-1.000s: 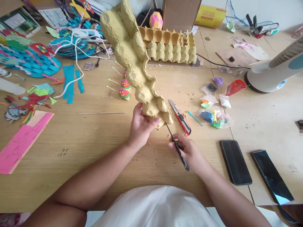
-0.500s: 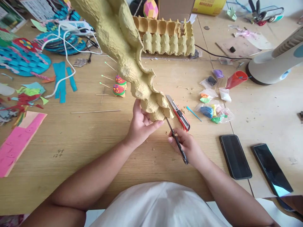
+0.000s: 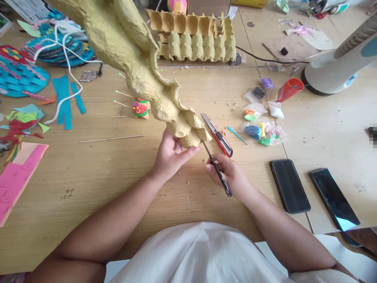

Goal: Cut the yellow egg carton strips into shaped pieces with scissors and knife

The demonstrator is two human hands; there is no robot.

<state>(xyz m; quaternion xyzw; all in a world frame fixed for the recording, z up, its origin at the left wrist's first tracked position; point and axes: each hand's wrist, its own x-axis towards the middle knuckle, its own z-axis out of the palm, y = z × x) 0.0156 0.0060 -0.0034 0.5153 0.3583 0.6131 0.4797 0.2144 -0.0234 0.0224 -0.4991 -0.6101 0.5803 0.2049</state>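
My left hand [image 3: 169, 157] grips the lower end of a long strip of yellow-beige pulp egg carton [image 3: 144, 84], thumb along its near edge. The strip slants up to the left and runs out of view at the top. My right hand [image 3: 231, 173] is closed round the dark handles of scissors [image 3: 218, 169], seen edge-on. Their blades point up at the carton's lower right edge, and the tip is hard to make out there. Just beyond my right hand lies a red utility knife [image 3: 219, 136] with its blade out.
Farther back stand cut egg carton pieces [image 3: 202, 46]. Bags of coloured clay [image 3: 255, 131], a red cup [image 3: 290, 89] and a lamp base [image 3: 319, 76] are on the right, with two phones [image 3: 290, 184] nearer. A small painted figure [image 3: 140, 108], a thin stick [image 3: 112, 138] and paper crafts [image 3: 25, 76] lie left.
The view has shifted slightly, so the table's things appear a little left and higher. The carton strip's upper part has swung left. Both hands keep their holds.
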